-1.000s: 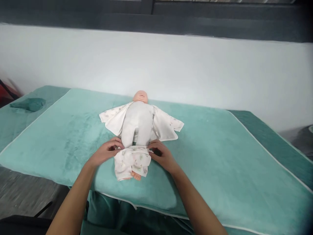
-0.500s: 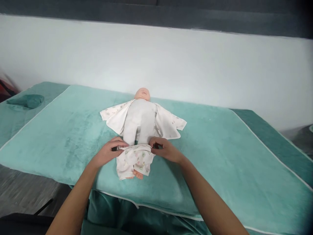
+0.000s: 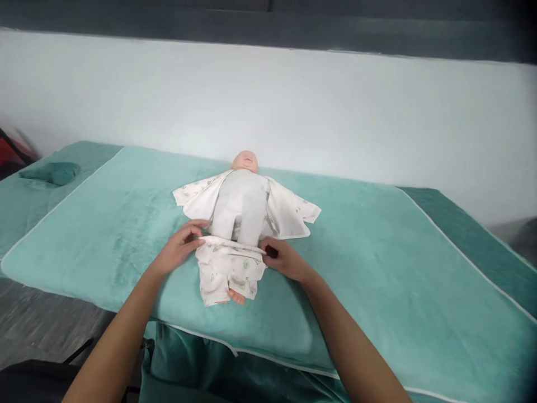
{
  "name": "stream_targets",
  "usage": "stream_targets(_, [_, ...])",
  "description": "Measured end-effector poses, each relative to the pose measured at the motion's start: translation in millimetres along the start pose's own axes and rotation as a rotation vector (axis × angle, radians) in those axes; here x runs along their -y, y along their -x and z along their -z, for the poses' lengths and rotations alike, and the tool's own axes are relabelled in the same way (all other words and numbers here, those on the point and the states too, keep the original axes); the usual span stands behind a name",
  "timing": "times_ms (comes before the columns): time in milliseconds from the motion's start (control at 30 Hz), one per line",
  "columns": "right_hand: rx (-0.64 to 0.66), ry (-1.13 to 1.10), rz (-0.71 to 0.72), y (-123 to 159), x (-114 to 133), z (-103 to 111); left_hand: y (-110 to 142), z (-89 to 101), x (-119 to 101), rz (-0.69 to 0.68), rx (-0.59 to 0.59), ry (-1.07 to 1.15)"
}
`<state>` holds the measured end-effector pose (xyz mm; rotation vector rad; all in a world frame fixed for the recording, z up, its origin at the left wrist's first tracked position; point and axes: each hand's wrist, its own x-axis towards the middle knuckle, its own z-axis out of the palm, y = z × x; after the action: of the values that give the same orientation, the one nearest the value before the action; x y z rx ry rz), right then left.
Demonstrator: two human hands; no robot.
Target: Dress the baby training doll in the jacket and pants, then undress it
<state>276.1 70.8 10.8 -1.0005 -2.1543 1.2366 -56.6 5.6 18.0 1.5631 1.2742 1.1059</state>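
A baby doll (image 3: 243, 196) with a pale cloth body lies on its back, its head toward the wall. Its printed white jacket (image 3: 287, 210) is spread wide at both sides. Small printed pants (image 3: 229, 268) cover the lower legs, and toes show below one cuff. My left hand (image 3: 182, 246) pinches the waistband at its left end, thumb and fingers closed on the cloth. At the opposite end, my right hand (image 3: 283, 258) is closed on the waistband too. Between my hands the band stretches across the doll's legs.
Under the doll is a bed with a green plush cover (image 3: 377, 268), edged in white piping. A face hole (image 3: 52, 173) opens at the bed's left end. The white wall (image 3: 268, 106) rises behind, and a dark chair-like object (image 3: 33, 380) stands at lower left.
The waistband has moved a little up the doll's legs, most at its left end. My left hand has shifted upward with it. My right hand stays at the right end.
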Motion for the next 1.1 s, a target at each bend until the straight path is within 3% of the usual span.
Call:
stream_targets(200, [-0.384, 0.219, -0.004, -10.3, 3.5, 8.4, -27.8, -20.2, -7.4, -0.008, -0.147, 0.152])
stream_targets(300, [-0.543, 0.258, 0.025, -19.7, 6.2, 8.4, -40.4, -30.4, -11.5, 0.020, -0.154, 0.188])
stream_targets(467, [-0.527, 0.185, 0.155, -36.8, 7.4, 16.5, -56.8, -36.3, -11.4, 0.007, -0.229, 0.057])
stream_targets(567, [-0.523, 0.139, 0.067, -52.3, 4.0, 30.1, -74.7, -35.2, -8.8, 0.038, -0.372, -0.121])
stream_targets(700, [-0.679, -0.011, -0.052, -82.8, -7.9, 37.6, -103.7, -35.3, -2.8, 0.047, -0.459, -0.243])
stream_targets(867, [-0.563, -0.339, -0.147, -98.1, -23.1, 24.2, -112.3, -34.7, 9.0, 0.085, -0.367, -0.158])
stream_targets(1000, [-0.388, -0.312, -0.128, -86.3, -28.7, 28.6, -102.5, -25.8, 8.3, 0.158, -0.260, -0.040])
stream_targets(1100, [-0.265, -0.269, -0.136, -77.7, -29.9, 40.1, -97.0, -16.7, 3.7, 0.276, -0.058, 0.149])
